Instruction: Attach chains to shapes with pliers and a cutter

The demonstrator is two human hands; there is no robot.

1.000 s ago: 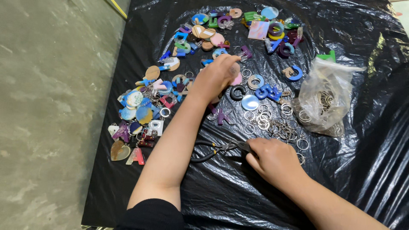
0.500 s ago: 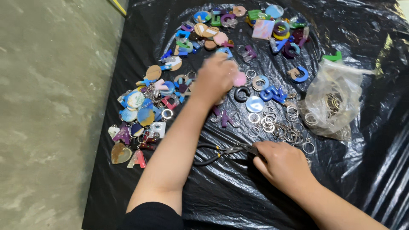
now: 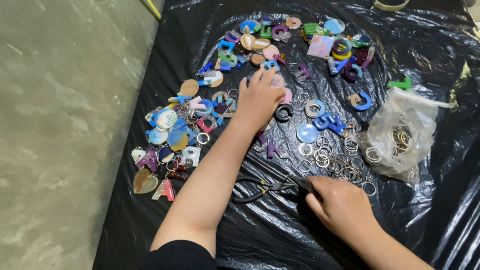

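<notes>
Two bare hands: left hand, right hand. One pair of black-handled pliers. One clear plastic bag of metal rings. One black plastic sheet. Several dozen coloured resin keychain charms; loose silver split rings, too many to count.

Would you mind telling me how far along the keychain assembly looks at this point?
Done: the charms at the left already carry metal rings. In hand: the left hand reaches into the middle charms, touching a pink one; the right hand rests on black-handled pliers. Left: loose split rings lie on the black plastic sheet, more sit in the clear bag, and many far charms look unringed.
</notes>
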